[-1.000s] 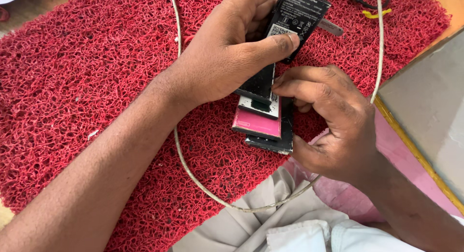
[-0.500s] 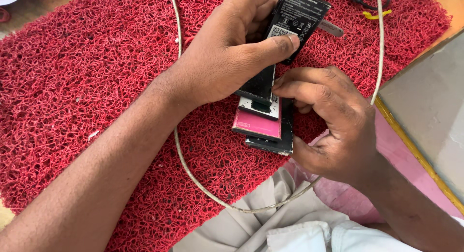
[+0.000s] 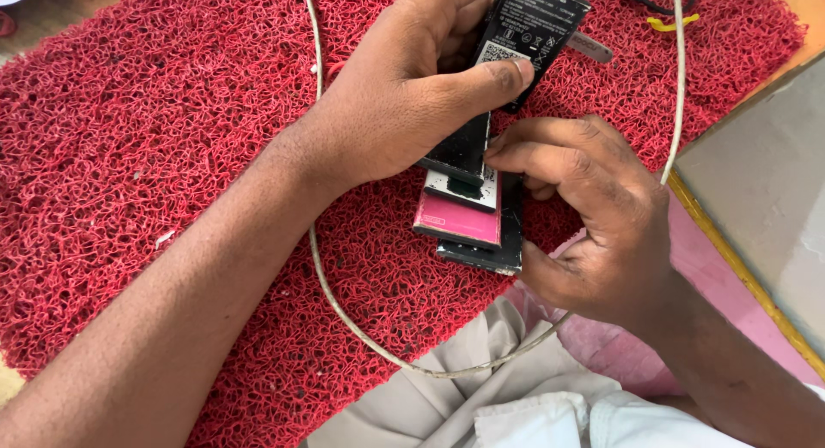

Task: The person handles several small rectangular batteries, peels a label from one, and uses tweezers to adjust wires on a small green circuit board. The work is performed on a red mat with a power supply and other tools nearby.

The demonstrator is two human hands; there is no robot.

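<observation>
The left hand holds a black battery between its thumb and fingers, tilted up from the open phone that lies under both hands. The phone is on the red mat, close in front of the person's lap. Its lower part shows a pink plate, and a dark frame goes around it.

The right hand is curled over the right side of the phone. Its fingers are closed narrow around the edge, the index fingertip presses near the top of the pink plate, and the thumb supports the lower corner.

To do this step well, I think the right hand should keep the phone flat and steady on the mat while the left hand moves the battery slowly, without bending it. The thumb should press only on the flat face of the battery, not on its corner.

The left forearm comes from the lower left, across the mat, with the wrist bent a little down. The right forearm comes from the lower right. A white cable runs in a loop under the left wrist and around both hands. A grey board is to the right of the right hand.
</observation>
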